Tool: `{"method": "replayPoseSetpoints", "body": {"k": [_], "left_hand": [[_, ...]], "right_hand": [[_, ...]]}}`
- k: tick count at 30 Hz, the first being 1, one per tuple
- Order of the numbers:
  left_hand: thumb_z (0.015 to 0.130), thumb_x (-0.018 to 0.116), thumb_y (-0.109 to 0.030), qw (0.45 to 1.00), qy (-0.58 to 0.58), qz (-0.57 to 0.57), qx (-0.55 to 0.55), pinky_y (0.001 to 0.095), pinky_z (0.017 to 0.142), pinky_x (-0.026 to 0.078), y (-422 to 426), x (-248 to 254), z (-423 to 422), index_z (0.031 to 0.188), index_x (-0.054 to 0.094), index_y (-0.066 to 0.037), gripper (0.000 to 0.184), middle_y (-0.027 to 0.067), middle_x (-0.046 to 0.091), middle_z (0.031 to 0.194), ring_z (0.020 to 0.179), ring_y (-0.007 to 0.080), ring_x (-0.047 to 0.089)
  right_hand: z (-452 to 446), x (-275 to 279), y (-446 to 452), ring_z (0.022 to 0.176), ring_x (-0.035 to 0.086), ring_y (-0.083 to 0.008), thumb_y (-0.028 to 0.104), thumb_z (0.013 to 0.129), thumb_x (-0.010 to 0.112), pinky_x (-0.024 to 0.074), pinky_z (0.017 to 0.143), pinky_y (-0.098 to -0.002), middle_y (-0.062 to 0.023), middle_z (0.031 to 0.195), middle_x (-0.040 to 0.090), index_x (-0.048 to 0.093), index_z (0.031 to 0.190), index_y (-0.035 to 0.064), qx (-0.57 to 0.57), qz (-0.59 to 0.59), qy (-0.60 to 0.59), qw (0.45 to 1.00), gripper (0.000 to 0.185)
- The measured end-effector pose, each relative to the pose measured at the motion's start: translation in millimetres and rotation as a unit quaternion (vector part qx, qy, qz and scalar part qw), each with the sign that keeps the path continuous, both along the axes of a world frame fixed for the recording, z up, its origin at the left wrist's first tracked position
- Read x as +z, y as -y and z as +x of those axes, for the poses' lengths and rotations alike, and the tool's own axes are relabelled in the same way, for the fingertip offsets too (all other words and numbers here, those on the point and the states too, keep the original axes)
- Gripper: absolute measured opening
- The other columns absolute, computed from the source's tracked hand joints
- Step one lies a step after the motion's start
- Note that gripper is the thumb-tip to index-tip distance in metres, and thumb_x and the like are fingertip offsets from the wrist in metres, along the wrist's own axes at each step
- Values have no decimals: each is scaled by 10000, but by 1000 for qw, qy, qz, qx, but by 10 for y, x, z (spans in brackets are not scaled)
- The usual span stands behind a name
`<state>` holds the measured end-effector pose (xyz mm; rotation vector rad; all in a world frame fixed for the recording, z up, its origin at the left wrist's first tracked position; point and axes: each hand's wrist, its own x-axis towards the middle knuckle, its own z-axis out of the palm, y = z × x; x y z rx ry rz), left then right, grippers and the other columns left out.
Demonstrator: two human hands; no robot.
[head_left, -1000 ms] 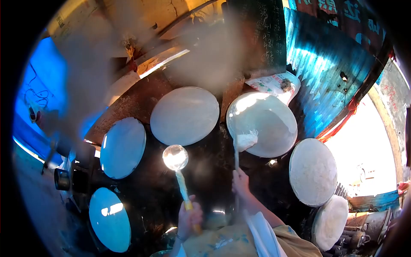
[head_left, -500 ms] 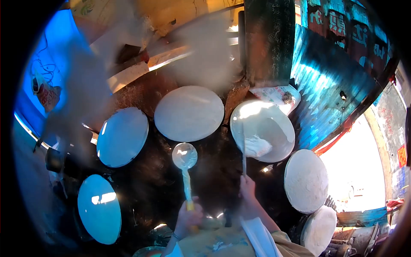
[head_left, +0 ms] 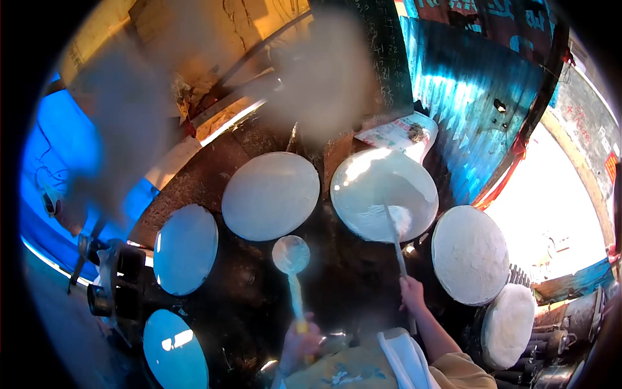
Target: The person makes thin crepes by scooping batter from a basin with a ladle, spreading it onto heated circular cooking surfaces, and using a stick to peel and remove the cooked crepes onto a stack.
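My left hand is closed around the handle of a round-bowled ladle, held upright over the dark middle of the stove. The ladle's handle looks wrapped, with yellow near my fingers. In my right hand is a long thin stick-like spreader. Its far end reaches onto a round griddle coated with wet white batter, where a brighter white patch lies beside the tip. Whether the spreader's end is flat or round I cannot tell.
Other white-covered rounds stand in an arc: a back one, two on the left, and two on the right. Dark metal fittings stand far left. A corrugated sheet rises at back right. Grey blur smears the upper left.
My view has shifted and tilted. The spreader has swung to lean the other way, and the bright batter patch on the griddle looks smaller and further right. The ladle stays in my left hand.
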<state>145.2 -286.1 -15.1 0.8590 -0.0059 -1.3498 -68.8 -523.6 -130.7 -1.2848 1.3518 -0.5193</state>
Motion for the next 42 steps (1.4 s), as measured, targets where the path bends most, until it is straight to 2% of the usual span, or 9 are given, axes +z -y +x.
{"method": "replayPoseSetpoints", "body": {"k": [5,9,16,18,21,22,29,32,42], "left_hand": [[795,408,74,999,-34,-9,26,142,392,311,99,-21,3,1193,422,-79,426,54,437,767,471,38,331],[800,410,68,996,-76,-48,25,149,390,320,164,-115,35,1171,425,-88,402,46,437,756,465,43,339],[785,431,66,998,-43,-3,37,153,383,311,254,6,12,1174,411,-94,421,37,435,751,464,41,338],[766,448,74,997,-60,-13,51,157,370,280,279,35,2,1175,398,-92,444,32,423,738,469,43,329],[799,413,58,998,-53,-19,28,152,383,319,249,-74,21,1159,432,-100,394,43,445,760,460,43,338],[797,411,64,999,-33,8,18,155,379,305,270,-62,34,1157,438,-112,402,43,440,753,455,47,329],[808,385,58,999,-38,4,20,142,387,313,339,48,-71,1182,427,-99,407,46,436,788,469,41,328],[819,375,55,997,-76,-18,28,143,393,324,390,118,-138,1188,424,-83,397,45,429,788,472,41,329],[814,404,64,987,-151,4,-56,149,389,292,498,-131,-127,1165,457,-97,390,41,440,760,470,48,321]], "right_hand": [[-56,326,526,352,396,-85,282,907,433,436,284,-287,16,506,369,542,896,91,-77,10,13,997,220],[-109,-74,-126,662,598,-179,172,858,529,459,660,-308,-171,684,567,583,1027,33,95,-283,-40,953,226],[-381,275,721,375,489,-173,262,892,466,486,335,-356,-62,516,430,530,849,-10,-66,-14,7,998,282],[-302,208,708,366,477,-167,221,892,475,463,312,-319,-57,549,455,540,1096,38,-87,13,-11,996,282],[-447,-384,190,476,554,-189,196,875,493,517,500,-344,-103,612,523,518,1202,101,25,-410,-121,904,341],[-498,-237,-2,537,590,-183,168,865,500,516,583,-343,-121,659,556,532,1199,126,-23,-217,-115,969,339],[-90,306,1005,373,451,-146,220,895,457,436,339,-290,-49,570,470,562,1133,100,-192,71,45,978,286],[50,447,1191,385,381,-85,267,891,465,381,335,-259,17,550,397,492,1252,161,-180,-57,80,979,376],[893,409,708,394,328,-74,258,895,493,303,352,-232,30,555,348,529,1174,174,-209,75,247,943,294]]}}
